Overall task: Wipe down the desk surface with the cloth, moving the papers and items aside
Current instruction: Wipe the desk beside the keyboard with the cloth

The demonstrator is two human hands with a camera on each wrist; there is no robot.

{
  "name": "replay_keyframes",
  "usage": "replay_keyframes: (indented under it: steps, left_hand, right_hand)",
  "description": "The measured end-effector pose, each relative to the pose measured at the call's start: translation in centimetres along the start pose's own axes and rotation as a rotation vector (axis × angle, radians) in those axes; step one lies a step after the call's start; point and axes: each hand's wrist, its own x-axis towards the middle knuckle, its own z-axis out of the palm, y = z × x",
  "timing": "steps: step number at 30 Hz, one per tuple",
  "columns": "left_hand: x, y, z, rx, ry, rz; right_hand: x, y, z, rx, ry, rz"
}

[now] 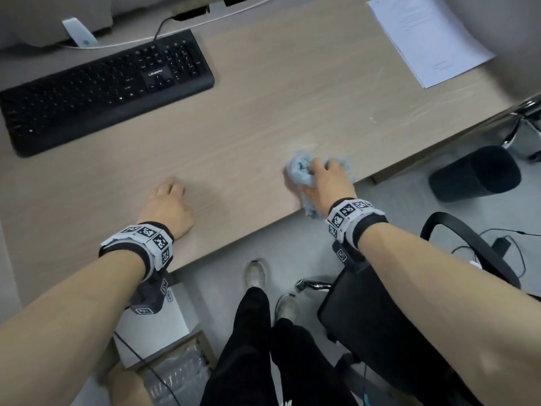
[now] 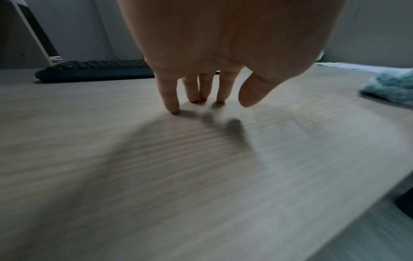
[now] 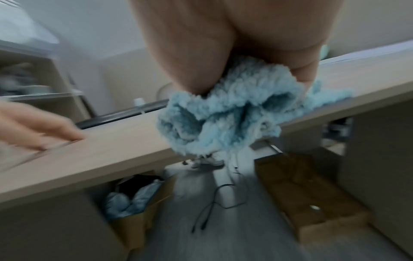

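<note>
Wiping the front edge of the desk

The right hand [image 1: 326, 183] squeezes a fluffy light blue cloth [image 1: 301, 168] at 4 o'clock on the pale wooden desk [image 1: 248, 112]; the left hand [image 1: 168, 206] rests with straight fingertips [image 2: 172, 106] down. Next wipe toward 12 (white papers [image 1: 427, 36] sit at 1). The black keyboard [image 1: 105, 89] says "LENBAN", I think.

Left hand [image 1: 168, 205] fingertips [image 2: 173, 106] down, fingers straight; right hand [image 1: 328, 183] fingers curled, clutching.

Fluffy blue cloth [image 1: 304, 171] bunched at desk [image 1: 248, 118] edge (partly overhanging), papers [image 1: 427, 36] far right
</note>
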Motion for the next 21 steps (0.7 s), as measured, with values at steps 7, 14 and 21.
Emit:
replay_keyframes:
  steps: [7, 14, 21]
  left_hand:
    - [1.9, 3.0, -1.3, -0.029, 0.045, -0.064]
    - [5.6, 8.0, -2.0, 0.014, 0.026, 0.185]
    - [6.2, 8.8, -1.8, 0.205, -0.045, 0.337]
  right_hand:
    - [2.4, 1.1, -3.1, -0.103, 0.103, 0.022]
    - [2.6, -3.1, 0.5, 0.059, -0.048, -0.135]
    - [6.9, 10.2, -5.0, 0.084, 0.105, 0.44]
